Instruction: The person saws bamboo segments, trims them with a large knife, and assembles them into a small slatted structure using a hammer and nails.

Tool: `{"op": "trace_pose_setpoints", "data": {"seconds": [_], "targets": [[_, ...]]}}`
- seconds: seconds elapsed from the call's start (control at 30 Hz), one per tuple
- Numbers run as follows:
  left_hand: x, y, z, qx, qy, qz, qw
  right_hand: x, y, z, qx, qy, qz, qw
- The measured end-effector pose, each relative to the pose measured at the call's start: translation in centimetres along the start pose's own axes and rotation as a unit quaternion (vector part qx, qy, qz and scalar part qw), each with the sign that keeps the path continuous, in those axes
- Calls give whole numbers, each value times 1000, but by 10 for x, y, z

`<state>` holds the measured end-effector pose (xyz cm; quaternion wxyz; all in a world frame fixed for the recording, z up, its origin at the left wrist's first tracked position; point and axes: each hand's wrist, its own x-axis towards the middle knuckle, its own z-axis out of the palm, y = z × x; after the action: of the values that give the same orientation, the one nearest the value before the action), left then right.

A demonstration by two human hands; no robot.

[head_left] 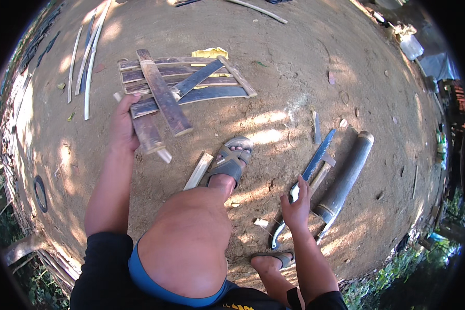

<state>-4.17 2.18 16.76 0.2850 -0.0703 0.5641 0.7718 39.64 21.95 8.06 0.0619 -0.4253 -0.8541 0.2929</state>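
Observation:
My left hand (125, 124) is closed around dark bamboo slats (147, 132) at the near left of a bamboo lattice panel (186, 77). The panel has several long slats with crosspieces, and one dark strip (164, 95) lies slanted over it. My right hand (296, 209) has its fingers apart above a hand saw (318, 155) lying on the ground; whether it touches the saw is unclear. The saw's curved handle (277, 235) shows beside the wrist. Next to it lie a hammer-like tool with a wooden handle (321, 175) and a thick bamboo pole section (349, 173).
A short pale bamboo piece (198, 171) lies beside my sandalled foot (230, 163). Long thin strips (91, 67) rest on the dirt at far left, near a black ring (40, 194). A yellow sheet (212, 53) pokes out behind the panel. A white plastic container (411, 47) stands far right.

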Motion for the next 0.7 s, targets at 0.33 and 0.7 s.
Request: {"op": "trace_pose_setpoints", "data": {"seconds": [0.33, 0.7], "targets": [[-13, -5, 23, 13, -160, -100, 982, 61, -34, -28, 5, 160, -130, 979], [-29, -28, 94, 106, -88, -163, 977, 59, -29, -23, -26, 69, -149, 986]]}}
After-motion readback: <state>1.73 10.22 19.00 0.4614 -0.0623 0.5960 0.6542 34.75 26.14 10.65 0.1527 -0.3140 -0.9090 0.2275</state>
